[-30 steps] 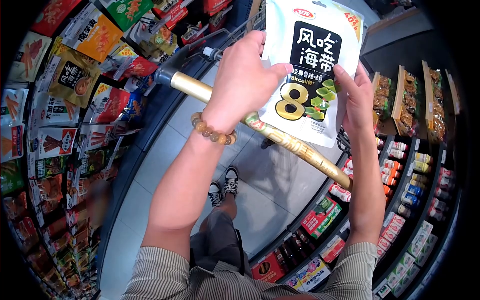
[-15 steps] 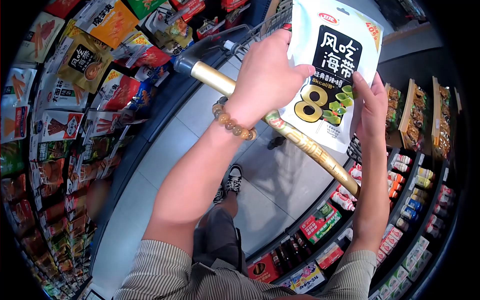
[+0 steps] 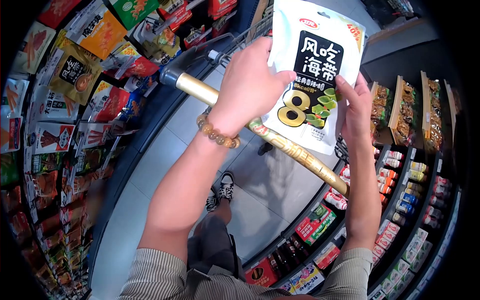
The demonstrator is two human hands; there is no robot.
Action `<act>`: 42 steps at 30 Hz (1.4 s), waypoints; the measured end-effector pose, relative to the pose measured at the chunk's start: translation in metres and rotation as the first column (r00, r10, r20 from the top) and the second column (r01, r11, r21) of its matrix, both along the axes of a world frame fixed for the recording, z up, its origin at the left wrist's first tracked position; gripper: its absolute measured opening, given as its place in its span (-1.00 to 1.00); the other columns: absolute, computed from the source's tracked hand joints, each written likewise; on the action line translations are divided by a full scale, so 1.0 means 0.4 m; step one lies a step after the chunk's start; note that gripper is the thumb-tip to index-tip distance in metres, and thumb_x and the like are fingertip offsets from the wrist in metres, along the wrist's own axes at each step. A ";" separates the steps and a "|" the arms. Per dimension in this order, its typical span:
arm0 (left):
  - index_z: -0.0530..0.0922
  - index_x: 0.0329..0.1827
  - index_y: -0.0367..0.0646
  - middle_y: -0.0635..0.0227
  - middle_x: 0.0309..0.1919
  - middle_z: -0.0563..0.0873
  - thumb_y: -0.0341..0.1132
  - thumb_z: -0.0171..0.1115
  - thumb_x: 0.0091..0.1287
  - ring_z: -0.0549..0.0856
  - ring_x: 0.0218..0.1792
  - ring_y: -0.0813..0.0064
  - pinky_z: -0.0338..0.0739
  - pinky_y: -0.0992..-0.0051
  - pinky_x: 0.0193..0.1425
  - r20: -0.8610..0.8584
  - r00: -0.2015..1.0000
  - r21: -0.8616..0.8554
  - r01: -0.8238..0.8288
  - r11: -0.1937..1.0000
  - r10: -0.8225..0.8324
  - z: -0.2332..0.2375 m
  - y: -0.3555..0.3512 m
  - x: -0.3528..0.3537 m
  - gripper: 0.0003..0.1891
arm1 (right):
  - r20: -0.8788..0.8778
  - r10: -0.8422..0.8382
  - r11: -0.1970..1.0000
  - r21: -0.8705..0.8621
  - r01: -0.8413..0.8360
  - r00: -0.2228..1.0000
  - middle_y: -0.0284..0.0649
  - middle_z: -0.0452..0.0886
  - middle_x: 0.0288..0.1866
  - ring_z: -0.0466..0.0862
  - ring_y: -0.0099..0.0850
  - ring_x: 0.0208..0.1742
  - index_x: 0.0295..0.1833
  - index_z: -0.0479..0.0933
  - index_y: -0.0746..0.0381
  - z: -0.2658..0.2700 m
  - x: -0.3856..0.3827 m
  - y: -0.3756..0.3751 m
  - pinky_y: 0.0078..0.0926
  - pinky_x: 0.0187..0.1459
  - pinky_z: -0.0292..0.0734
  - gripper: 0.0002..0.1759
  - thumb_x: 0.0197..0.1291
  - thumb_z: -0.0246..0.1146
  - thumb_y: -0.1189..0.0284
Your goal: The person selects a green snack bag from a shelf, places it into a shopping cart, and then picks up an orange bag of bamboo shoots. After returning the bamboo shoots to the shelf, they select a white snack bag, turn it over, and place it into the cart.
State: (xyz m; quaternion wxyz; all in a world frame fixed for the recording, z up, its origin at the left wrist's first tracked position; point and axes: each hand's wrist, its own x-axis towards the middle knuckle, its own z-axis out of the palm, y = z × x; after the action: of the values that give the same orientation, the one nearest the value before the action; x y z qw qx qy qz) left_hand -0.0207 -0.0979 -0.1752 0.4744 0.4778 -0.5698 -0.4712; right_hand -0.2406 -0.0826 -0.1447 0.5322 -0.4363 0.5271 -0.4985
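Note:
A white snack bag of seaweed (image 3: 320, 55) with a black label and a large gold 8 is held up in front of me, its printed face toward the camera. My left hand (image 3: 252, 82), with a beaded bracelet at the wrist, grips the bag's left edge, thumb on the front and fingers behind. On the right edge, my right hand (image 3: 356, 107) pinches the bag the same way, thumb on the front. Below the bag runs the gold handle of a shopping cart (image 3: 295, 150), passing under my left wrist. Neither hand visibly grips the handle.
Hanging snack bags (image 3: 70, 70) fill the rack on the left. To the right are shelves of small bottles (image 3: 407, 205) and cartons, with packaged food (image 3: 404, 110) higher up. Grey floor tiles (image 3: 165, 185) lie between, under my shoes (image 3: 226, 186).
The bag, both hands and the cart handle appear slightly further left and the bag a little lower in view, as the whole scene shifts. Both hands keep their hold on the bag.

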 end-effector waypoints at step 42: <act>0.64 -0.49 -0.18 0.12 -0.34 0.67 -0.31 0.36 -0.03 0.71 -0.20 0.21 0.56 0.36 -0.16 0.391 0.902 -0.298 -0.066 0.952 0.185 -0.028 -0.152 -0.144 -0.86 | -0.299 -0.390 0.889 0.125 0.441 0.871 0.01 0.56 0.26 0.56 -0.22 0.23 0.28 0.50 0.41 0.049 0.005 -0.124 -0.25 0.23 0.47 -0.40 0.26 0.23 0.20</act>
State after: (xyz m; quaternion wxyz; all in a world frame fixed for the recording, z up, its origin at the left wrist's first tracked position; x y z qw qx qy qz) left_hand -0.0782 -0.1589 -0.1864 0.4346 0.5316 -0.6853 -0.2425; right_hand -0.2387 -0.1323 -0.1252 0.3753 -0.3224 0.7204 -0.4861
